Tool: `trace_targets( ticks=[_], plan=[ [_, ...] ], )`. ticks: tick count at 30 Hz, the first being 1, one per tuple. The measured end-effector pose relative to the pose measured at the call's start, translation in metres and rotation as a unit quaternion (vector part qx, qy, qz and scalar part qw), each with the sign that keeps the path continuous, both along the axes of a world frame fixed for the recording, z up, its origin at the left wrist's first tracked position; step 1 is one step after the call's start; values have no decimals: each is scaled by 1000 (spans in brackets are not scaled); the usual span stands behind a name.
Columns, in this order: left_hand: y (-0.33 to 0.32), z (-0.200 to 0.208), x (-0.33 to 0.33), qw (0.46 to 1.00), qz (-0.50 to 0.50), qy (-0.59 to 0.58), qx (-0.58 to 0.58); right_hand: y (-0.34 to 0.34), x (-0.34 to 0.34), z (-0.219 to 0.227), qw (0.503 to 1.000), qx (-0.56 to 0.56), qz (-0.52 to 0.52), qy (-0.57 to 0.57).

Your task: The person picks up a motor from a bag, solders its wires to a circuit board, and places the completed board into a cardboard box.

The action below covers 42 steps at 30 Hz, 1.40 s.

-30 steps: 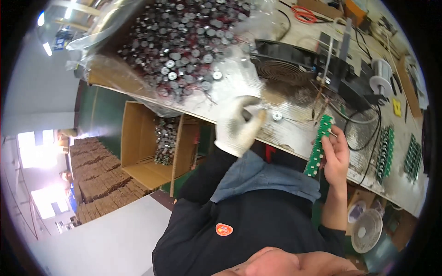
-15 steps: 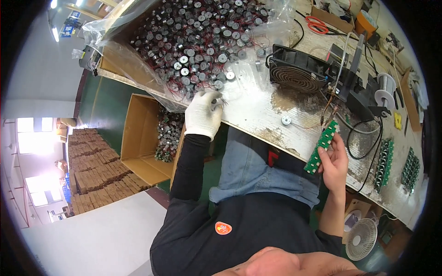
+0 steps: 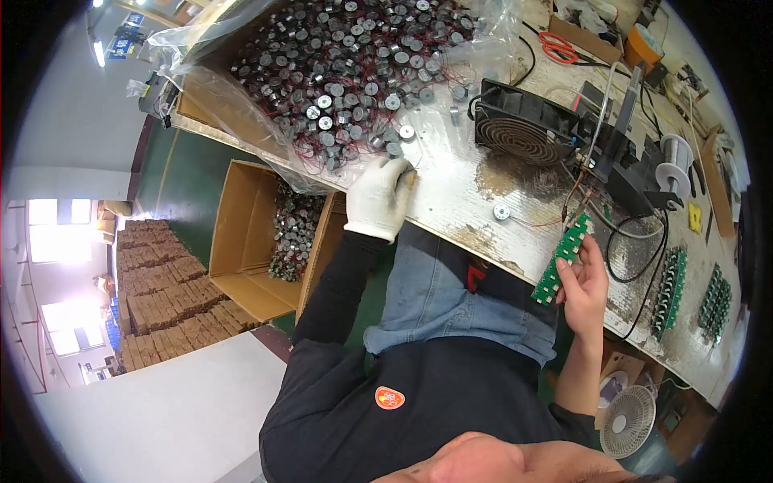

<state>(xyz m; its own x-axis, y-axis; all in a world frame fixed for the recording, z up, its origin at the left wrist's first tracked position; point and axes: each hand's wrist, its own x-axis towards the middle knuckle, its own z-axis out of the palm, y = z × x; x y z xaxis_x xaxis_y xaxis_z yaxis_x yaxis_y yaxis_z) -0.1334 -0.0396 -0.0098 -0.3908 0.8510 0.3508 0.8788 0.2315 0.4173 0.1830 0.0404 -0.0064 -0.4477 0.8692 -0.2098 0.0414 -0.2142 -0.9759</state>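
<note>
My right hand (image 3: 586, 286), bare, grips a long green circuit board (image 3: 557, 270) at the table's near edge. The board's far end is below the tip of a soldering stand (image 3: 600, 153). A single small round silver part (image 3: 502, 212) lies left of the board, with thin wires running toward the board's far end. My left hand (image 3: 377, 197), in a white glove, is at the table edge just below the heap of round metal parts with red wires (image 3: 354, 88). Its fingers are curled together; what they hold, if anything, is hidden.
A black fan (image 3: 523, 129) stands behind the lone part. To the right are a solder spool (image 3: 675, 161), black cables and rows of green boards (image 3: 671, 294). A cardboard box (image 3: 241, 233) with more parts sits on the floor at left. Orange-red scissor handles (image 3: 557, 47) lie behind.
My left hand has moved a little to the right along the table edge, away from the heap. The right hand and the circuit board have stayed in place.
</note>
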Motion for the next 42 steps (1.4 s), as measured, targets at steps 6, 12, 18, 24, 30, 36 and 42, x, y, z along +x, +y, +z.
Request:
trace_targets(
  ticks=[6,12,18,24,30,36,42],
  plan=[
    [6,7,38,992,-61,-88,64,2,0,3,1000,-2,9,1],
    [-24,6,28,978,84,-118,148,2,-2,1,1000,-3,5,7],
    [6,39,35,989,-45,-129,53,3,1,2,1000,10,15,4],
    [44,18,31,994,-77,-55,-54,2,-1,1,1000,3,15,15],
    [50,15,42,994,-89,-58,28,2,3,1,1000,-9,9,22],
    [30,19,68,971,-114,-205,51,2,2,2,1000,-14,4,17],
    [20,16,110,899,-140,-414,-5,1,4,-3,999,-27,-20,40]
  ],
)
